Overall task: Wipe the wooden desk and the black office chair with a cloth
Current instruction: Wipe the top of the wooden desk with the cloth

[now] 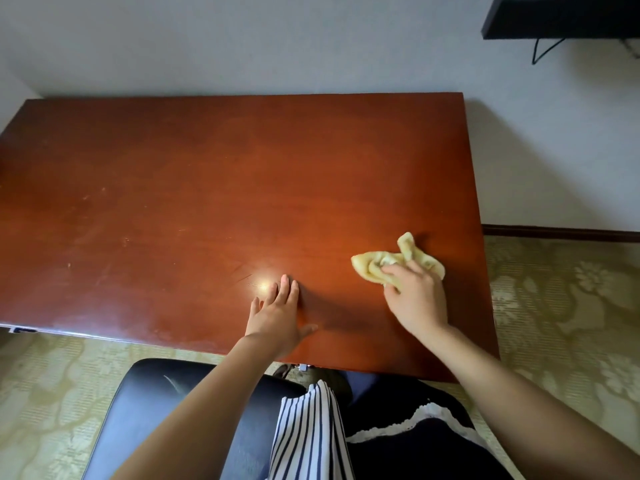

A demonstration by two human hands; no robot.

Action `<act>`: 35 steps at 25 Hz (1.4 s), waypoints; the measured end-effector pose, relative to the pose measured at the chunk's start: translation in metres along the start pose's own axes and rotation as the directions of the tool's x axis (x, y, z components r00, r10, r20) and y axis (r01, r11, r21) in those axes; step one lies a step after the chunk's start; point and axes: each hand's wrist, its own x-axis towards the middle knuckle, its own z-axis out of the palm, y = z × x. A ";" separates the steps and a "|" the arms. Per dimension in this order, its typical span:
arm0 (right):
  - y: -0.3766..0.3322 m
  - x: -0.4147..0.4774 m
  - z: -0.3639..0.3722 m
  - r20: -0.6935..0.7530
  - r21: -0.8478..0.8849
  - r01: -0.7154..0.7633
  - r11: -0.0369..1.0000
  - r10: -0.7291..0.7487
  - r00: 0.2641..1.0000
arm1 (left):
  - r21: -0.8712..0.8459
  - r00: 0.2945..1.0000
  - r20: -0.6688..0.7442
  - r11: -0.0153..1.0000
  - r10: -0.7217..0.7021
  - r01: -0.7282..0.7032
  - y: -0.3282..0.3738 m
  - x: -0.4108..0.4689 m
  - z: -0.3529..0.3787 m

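Your right grip (415, 296) curls its fingers around the bunched cloth (398, 259), on the right front part of the surface (207, 185). Your left grip (277, 313) lies flat and open, bracing. Bunched so, the cloth likely covers little, so you may miss patches. A long rightward stroke could carry it off the edge.

From where I stand, no writing, brand or number can be read. The one thing that might be a label is a small white tag (21, 329) with a blue mark on it. It sits just under the front edge of the desk (207, 188), at the desk's left end. It is too small and blurred to make out any letters.
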 end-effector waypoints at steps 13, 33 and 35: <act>-0.025 0.037 0.012 0.472 -0.048 0.400 0.915 -0.332 0.817 | -0.029 0.998 -0.027 0.998 -0.059 0.059 -0.009 -0.012 0.003; -0.168 0.123 0.104 0.459 -0.096 0.300 0.949 -0.225 0.859 | -0.350 0.862 0.151 0.789 -0.484 0.505 -0.085 -0.048 0.027; -0.178 0.105 0.109 0.521 -0.026 0.433 0.901 -0.358 0.775 | -0.348 0.864 0.170 0.791 -0.474 0.503 -0.088 -0.050 0.026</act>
